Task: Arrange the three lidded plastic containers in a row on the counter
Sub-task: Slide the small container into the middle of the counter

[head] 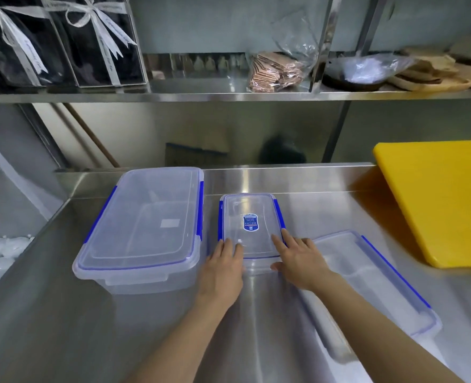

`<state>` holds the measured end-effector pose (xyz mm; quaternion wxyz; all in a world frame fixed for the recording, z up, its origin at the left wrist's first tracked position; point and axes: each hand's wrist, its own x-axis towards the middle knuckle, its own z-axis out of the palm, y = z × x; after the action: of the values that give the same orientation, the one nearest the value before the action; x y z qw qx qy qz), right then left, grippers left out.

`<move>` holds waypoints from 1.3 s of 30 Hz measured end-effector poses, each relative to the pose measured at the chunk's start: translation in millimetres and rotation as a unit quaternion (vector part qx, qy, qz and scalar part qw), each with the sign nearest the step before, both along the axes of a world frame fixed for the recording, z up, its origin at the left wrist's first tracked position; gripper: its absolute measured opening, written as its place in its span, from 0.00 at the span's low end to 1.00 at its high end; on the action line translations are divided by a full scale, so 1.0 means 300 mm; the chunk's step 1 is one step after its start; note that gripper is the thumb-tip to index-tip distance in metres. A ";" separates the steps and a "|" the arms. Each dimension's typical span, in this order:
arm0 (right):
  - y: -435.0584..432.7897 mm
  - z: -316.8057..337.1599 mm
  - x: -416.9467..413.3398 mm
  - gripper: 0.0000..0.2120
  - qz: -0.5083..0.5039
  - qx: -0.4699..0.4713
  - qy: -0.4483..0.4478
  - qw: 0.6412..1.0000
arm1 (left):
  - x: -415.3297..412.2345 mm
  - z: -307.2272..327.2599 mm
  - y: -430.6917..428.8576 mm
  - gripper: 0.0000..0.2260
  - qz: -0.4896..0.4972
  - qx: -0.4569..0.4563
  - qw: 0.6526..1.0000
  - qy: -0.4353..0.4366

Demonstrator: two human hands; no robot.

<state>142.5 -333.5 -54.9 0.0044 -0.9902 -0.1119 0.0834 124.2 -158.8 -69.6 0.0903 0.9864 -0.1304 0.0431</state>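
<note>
As both hands flanked the small container (251,226), left hand (223,269) and right hand (300,261) lay flat and apart on its near corners, seemingly to square it | large container (143,225) left of them | flat container (367,275) under right forearm, skewed | counter (256,327).

containers (143,217): clear, blue clips | board (438,200): yellow | counter (49,313): silver

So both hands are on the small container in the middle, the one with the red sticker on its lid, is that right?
Not quite. The head view shows the left hand and the right hand on the small container in the middle, but the sticker on its lid is blue, not red.
</note>
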 end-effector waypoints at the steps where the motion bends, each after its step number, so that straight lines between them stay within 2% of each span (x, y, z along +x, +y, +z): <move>1: 0.000 -0.003 0.032 0.33 0.001 -0.002 -0.001 1.000 | 0.030 -0.001 -0.008 0.21 0.007 -0.006 1.000 0.005; 8: -0.018 -0.021 0.204 0.31 0.012 -0.008 0.014 1.000 | 0.185 -0.056 -0.015 0.28 0.031 -0.010 0.998 0.045; 12: -0.029 -0.029 0.223 0.31 -0.007 -0.028 -0.018 0.999 | 0.213 -0.070 -0.019 0.33 0.034 0.018 0.998 0.056; 14: -0.033 -0.025 0.215 0.32 -0.032 -0.010 -0.035 0.999 | 0.215 -0.057 -0.025 0.34 0.036 0.016 0.997 0.060; 17: -0.057 -0.009 0.186 0.32 -0.060 0.071 -0.067 0.993 | 0.194 -0.023 -0.046 0.32 0.051 -0.030 0.998 0.031; 20: -0.129 0.012 0.133 0.28 -0.066 0.094 -0.108 0.987 | 0.126 0.008 -0.100 0.30 0.066 -0.132 0.989 -0.006; 23: -0.245 0.037 0.073 0.28 -0.101 0.112 -0.100 0.984 | 0.023 0.020 -0.184 0.28 0.068 -0.251 0.965 0.020; 25: -0.331 0.054 0.029 0.31 -0.131 0.119 -0.074 0.981 | -0.046 0.015 -0.247 0.28 0.079 -0.313 0.941 0.101; 28: -0.450 0.071 -0.048 0.36 -0.178 0.130 0.002 0.976 | -0.127 0.001 -0.342 0.24 0.097 -0.400 0.883 0.225; 30: -0.513 0.077 -0.101 0.40 -0.190 0.148 0.067 0.968 | -0.167 -0.010 -0.396 0.23 0.102 -0.439 0.853 0.263; 33: -0.558 0.073 -0.170 0.40 -0.199 0.200 0.129 0.951 | -0.214 -0.019 -0.457 0.24 0.097 -0.456 0.838 0.282; 35: -0.559 0.065 -0.201 0.38 -0.206 0.221 0.118 0.946 | -0.246 -0.022 -0.490 0.27 0.087 -0.475 0.829 0.282; 39: -0.547 0.051 -0.239 0.38 -0.210 0.186 0.078 0.957 | -0.297 -0.027 -0.538 0.47 0.074 -0.484 0.823 0.289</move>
<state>70.8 -497.4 -39.6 0.2149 -0.9634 0.0857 0.1356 35.2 -320.2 -77.8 0.5861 0.7900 0.0122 -0.1798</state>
